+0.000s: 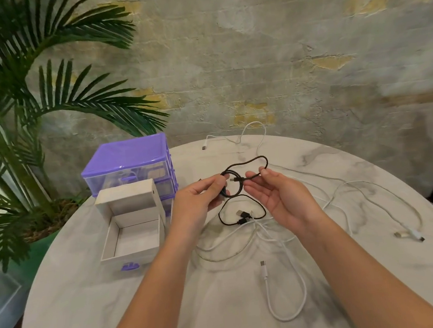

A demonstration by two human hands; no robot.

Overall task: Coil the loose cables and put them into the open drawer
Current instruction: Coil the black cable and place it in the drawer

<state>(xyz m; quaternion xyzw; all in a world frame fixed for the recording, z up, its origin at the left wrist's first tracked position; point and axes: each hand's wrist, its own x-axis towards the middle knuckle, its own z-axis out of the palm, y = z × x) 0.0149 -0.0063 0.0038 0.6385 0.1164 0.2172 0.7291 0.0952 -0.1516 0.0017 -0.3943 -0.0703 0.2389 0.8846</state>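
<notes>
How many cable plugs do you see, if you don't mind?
6, perhaps more hidden: far edge, in the coil, two black at centre, near white, a right-side cluster.

No readable text, label or number shows on anything here

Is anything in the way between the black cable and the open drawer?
Nothing visible. The left hand holds the black cable coil just right of the open drawer, whose top is uncovered and looks empty. Only bare table lies between.
</notes>
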